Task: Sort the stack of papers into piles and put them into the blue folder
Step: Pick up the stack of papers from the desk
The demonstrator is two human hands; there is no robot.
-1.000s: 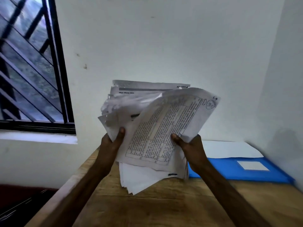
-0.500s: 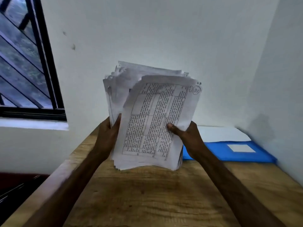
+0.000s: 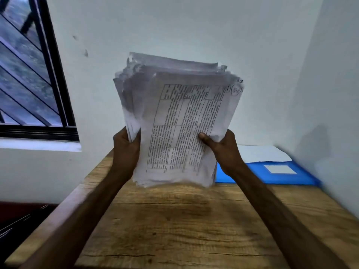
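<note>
Paper is what both hands are occupied with: the stack of papers [image 3: 180, 123] is held upright in front of the wall, its long axis standing nearly vertical and its lower edge hanging just above the wooden table [image 3: 174, 230]. The left edge is gripped by the left hand [image 3: 126, 150], fingers wrapped behind and thumb laid along the side; the right edge is pinched by the right hand [image 3: 223, 150], its thumb pressed on the printed front sheet. The sheets are seen to be uneven at the top, so no piles are judged to be made yet. The blue folder [image 3: 272, 174] is found lying flat on the table to the right of the stack and a little behind it, against the side wall, with a white sheet [image 3: 260, 154] at its far edge. The folder is therefore nearer the right hand, and any move toward it is expected to go rightward and down.
</note>
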